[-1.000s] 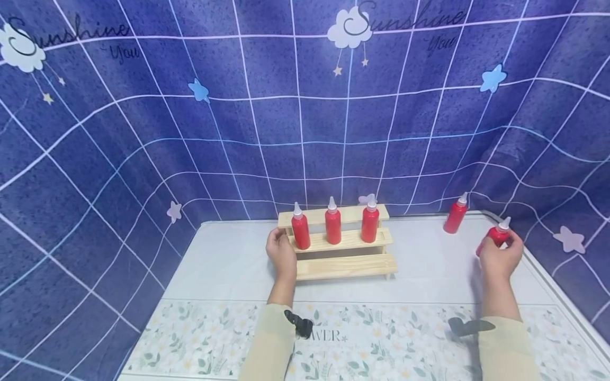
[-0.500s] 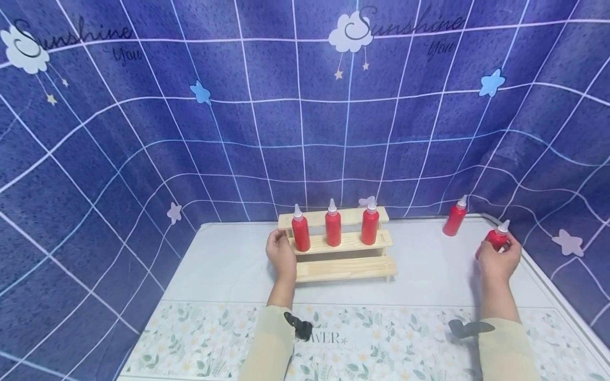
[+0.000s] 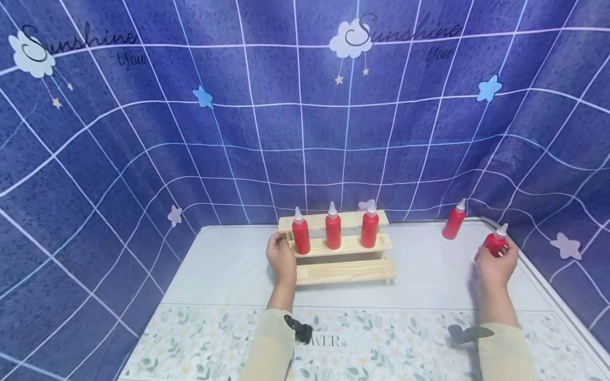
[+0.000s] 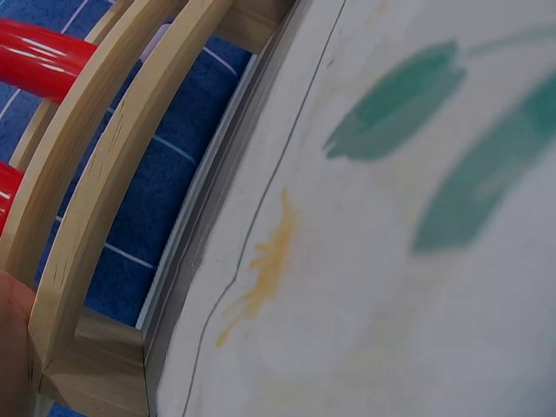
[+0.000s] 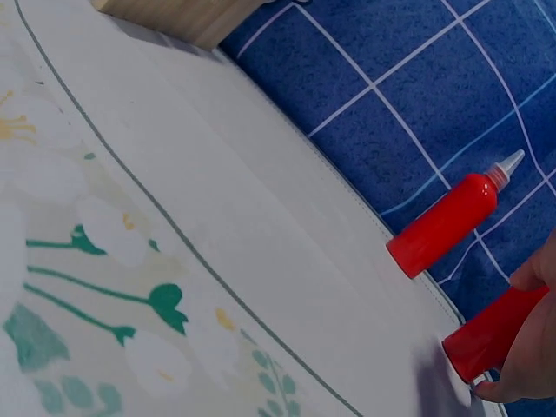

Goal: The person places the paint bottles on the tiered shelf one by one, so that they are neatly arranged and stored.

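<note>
A three-tier wooden stand [image 3: 346, 271] rests on the table, with three red squeeze bottles lined up on its middle tier: a left one [image 3: 301, 236], a centre one [image 3: 333, 232] and a right one [image 3: 369, 230]. My left hand [image 3: 282, 259] holds the stand's left end; only a sliver of that hand shows in the left wrist view. Over at the right, my right hand [image 3: 496, 263] grips another red squeeze bottle [image 5: 492, 334], its white nozzle pointing up in the head view. Behind it a further red squeeze bottle [image 5: 445, 224] stands upright, untouched.
The white table [image 3: 224, 264] has a floral mat [image 3: 190, 338] along its front. A blue gridded curtain [image 3: 324, 121] hangs behind the table and at both sides. The table's right edge runs close to the right hand.
The head view has tilted up slightly, so everything sits a little lower in it. Both hands keep their holds, on the stand and on the bottle, with hardly any movement.
</note>
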